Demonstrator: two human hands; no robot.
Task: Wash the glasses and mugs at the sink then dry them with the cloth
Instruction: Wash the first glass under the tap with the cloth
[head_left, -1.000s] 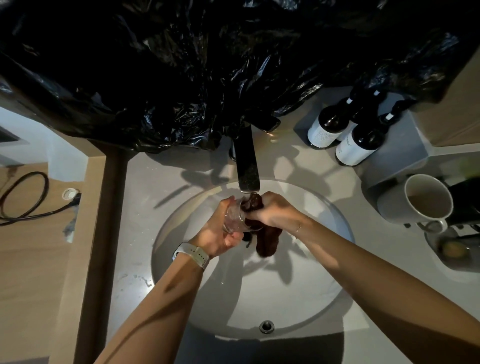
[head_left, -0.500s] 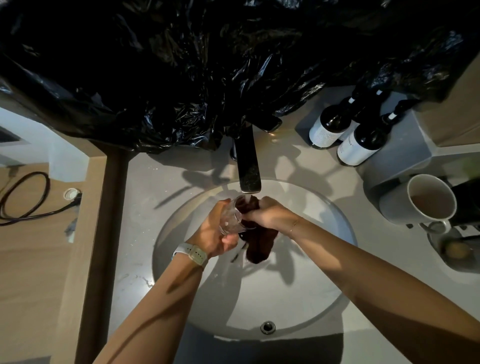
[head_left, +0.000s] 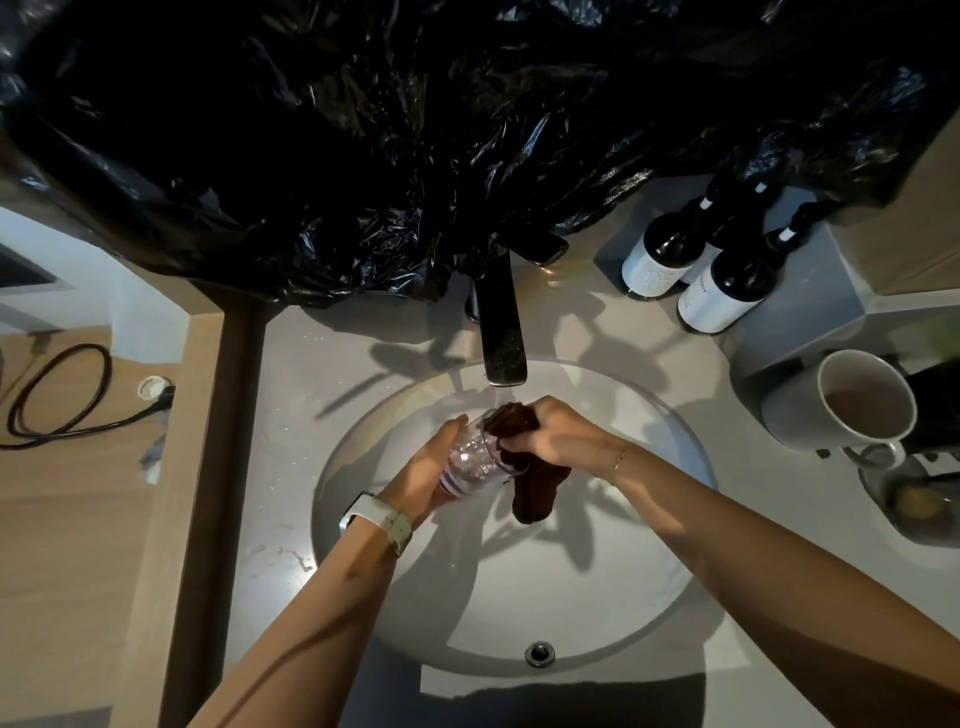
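Over the round white sink (head_left: 597, 613), my left hand (head_left: 426, 470) grips a clear drinking glass (head_left: 475, 457), tilted with its mouth toward the right. My right hand (head_left: 561, 431) holds a dark brown cloth (head_left: 530, 493) bunched against the glass's mouth; the cloth's tail hangs down into the basin. Both sit just below the dark faucet spout (head_left: 501, 332), from which a thin stream of water falls. A white mug (head_left: 852, 400) stands on the counter at the right.
Black plastic sheeting (head_left: 415, 130) covers the wall behind the faucet. Three dark bottles with white labels (head_left: 711, 275) stand at the back right. A small dish (head_left: 914, 504) lies below the mug. A black cable (head_left: 57, 395) lies on the wooden surface at left.
Both hands with the glass and cloth have shifted slightly up toward the spout, and the cloth has been worked around the glass's mouth.
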